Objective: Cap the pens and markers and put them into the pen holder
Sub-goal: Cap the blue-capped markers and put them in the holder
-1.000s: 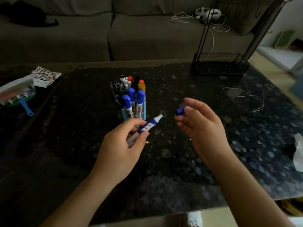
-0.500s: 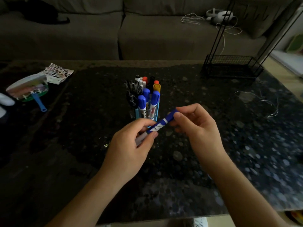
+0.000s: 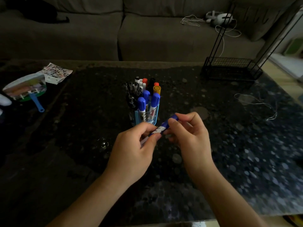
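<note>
Marker (image 3: 161, 128) is pinched between left hand (image 3: 132, 154) fingers, cap (image 3: 172, 120) gripped by right hand (image 3: 191, 138) fingertips, just before pen holder (image 3: 146, 116). If pushed askew, cap may be left unseated.

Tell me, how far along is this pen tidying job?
Nearly finished, it seems. The pen holder already stands full of capped pens and markers. The left hand and right hand hold one blue marker, its blue cap on the tip. That marker must go into the holder; no loose pens show.
</note>
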